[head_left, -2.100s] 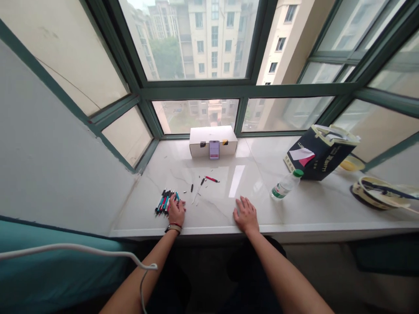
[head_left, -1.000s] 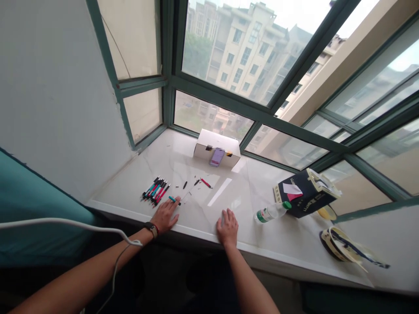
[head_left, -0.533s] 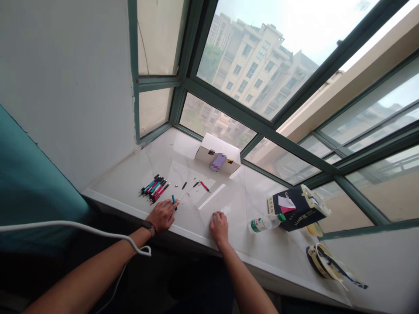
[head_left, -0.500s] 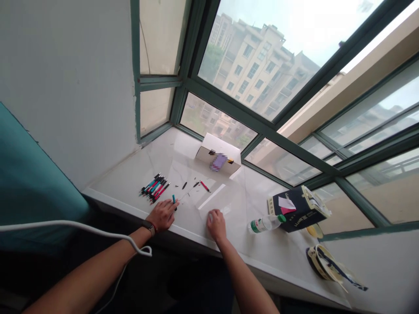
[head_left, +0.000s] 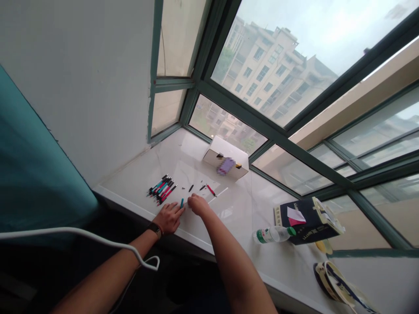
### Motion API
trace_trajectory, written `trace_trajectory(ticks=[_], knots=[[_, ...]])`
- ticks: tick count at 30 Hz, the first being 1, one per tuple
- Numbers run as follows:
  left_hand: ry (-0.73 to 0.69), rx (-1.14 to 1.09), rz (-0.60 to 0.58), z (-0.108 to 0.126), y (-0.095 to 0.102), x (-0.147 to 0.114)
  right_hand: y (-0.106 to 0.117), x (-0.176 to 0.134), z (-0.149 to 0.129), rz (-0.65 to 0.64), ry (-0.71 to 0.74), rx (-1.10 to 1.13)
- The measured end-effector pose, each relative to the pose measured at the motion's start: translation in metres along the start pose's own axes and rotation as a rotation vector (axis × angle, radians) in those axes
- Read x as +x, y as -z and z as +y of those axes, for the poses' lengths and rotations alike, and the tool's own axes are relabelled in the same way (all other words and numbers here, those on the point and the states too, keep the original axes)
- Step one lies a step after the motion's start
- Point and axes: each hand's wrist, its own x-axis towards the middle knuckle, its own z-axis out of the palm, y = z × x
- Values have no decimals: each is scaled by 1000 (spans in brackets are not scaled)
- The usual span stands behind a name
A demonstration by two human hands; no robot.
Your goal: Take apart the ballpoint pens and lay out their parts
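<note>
My left hand [head_left: 168, 218] lies low over the front edge of the white ledge, its fingers closed on a short teal pen part [head_left: 182, 203] that sticks up past the fingertips. Close beside it, my right hand [head_left: 198, 205] is pinched; whatever its fingertips hold is too small or hidden to make out. To the left is a bunch of pens [head_left: 162, 188] in teal, red, black and white. Beyond my right hand lie a red pen [head_left: 211, 190], a black pen part [head_left: 191, 188] and several tiny loose pieces.
An opened white box [head_left: 225, 157] with a blurred purple patch stands by the window. At right are a green-capped water bottle [head_left: 273, 234], a dark carton [head_left: 307, 220] and a round cream-and-navy object [head_left: 337, 279]. A white cable [head_left: 98, 237] hangs in front at left.
My right hand has moved left and away from me, up to my left hand's fingertips. The left hand stays at the teal pen part. The whole view has shifted slightly.
</note>
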Motion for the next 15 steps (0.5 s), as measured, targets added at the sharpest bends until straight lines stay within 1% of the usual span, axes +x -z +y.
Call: trace_trajectory(ticks=[3, 5, 6, 7, 9, 11, 12, 13, 15], knots=[[0, -3, 0, 0, 1, 0, -7, -3, 3, 37, -20, 62], [2, -4, 1, 1, 1, 0, -13, -3, 3, 105, -92, 207], [3, -4, 0, 1, 2, 0, -16, -3, 2, 146, -153, 338], [3, -4, -2, 1, 2, 0, -18, -2, 0, 185, -223, 514], [1, -5, -11, 1, 3, 0, -21, 0, -6, 241, -343, 966], [2, -8, -18, 2, 3, 0, -22, 1, -14, 264, -383, 1408], [3, -11, -21, 2, 4, 0, -22, 2, -18, 267, -380, 1574], [4, -13, -24, 2, 4, 0, -21, 2, -23, 264, -374, 1693], [8, -12, -31, 2, 5, 0, -20, 4, -30, 243, -374, 1825]])
